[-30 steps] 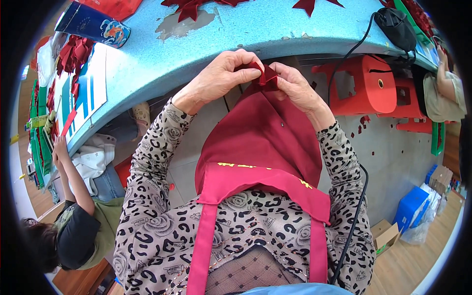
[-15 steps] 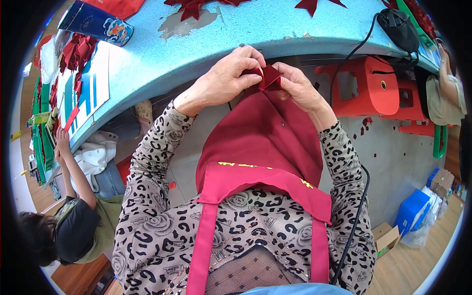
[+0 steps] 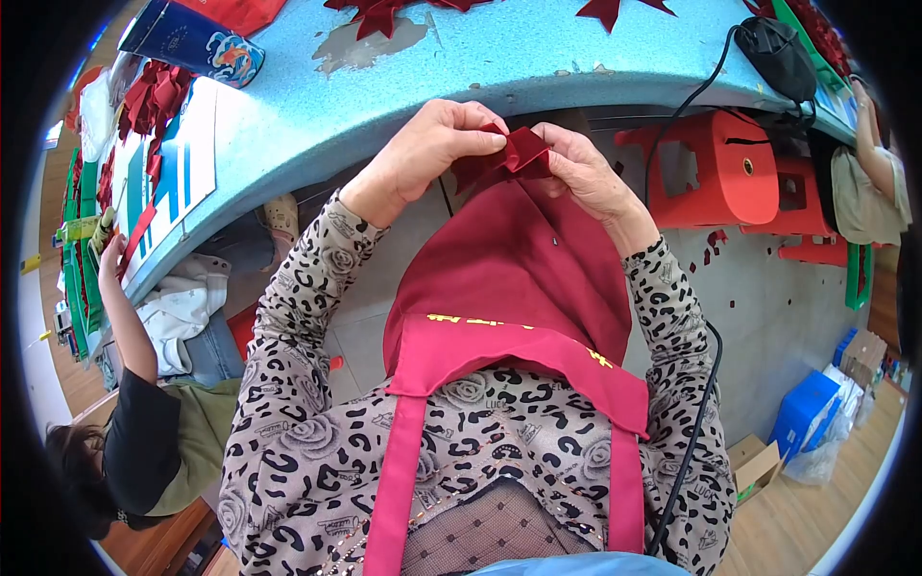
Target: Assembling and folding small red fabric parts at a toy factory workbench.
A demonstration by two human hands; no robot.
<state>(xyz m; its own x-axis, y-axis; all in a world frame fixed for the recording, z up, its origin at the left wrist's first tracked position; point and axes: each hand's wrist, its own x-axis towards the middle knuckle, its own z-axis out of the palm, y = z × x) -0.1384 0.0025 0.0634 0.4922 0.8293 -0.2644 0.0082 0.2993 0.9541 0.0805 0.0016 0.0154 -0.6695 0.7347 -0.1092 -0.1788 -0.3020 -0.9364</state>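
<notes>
And here we are, eyes on the dark red ribbon (image 3: 526, 150), a small folded piece held up between two hands, just short of the tabletop's curved near edge and above the wine-red apron (image 3: 509, 254). The left hand (image 3: 440, 152) has thumb and forefinger pinching its left side; the right hand (image 3: 584, 175) grips the right side, thumb laid on the near face (the fingertips behind the fold are hidden, so no call on those).

Here's the danger: it looks like soft cloth held only at its sides, so if either pinch slackens, the folds could spring open or the layers slide crooked. An uneven tug would probably skew it too. And nothing firm shows beneath it; a slip could drop it onto the apron, ribbon and cloth so close in colour that it would be hard to spot!

Out we go to the blue tabletop (image 3: 451, 82): pointed red bows (image 3: 379, 17) at the far side, a dark blue tumbler (image 3: 197, 46) lying toward the left, a black pouch (image 3: 776, 60) on the right with a cable beside it. Farther left, a co-worker's hand (image 3: 112, 257) is at a red strip (image 3: 141, 228). Red stools (image 3: 715, 173) stand below, right.
</notes>
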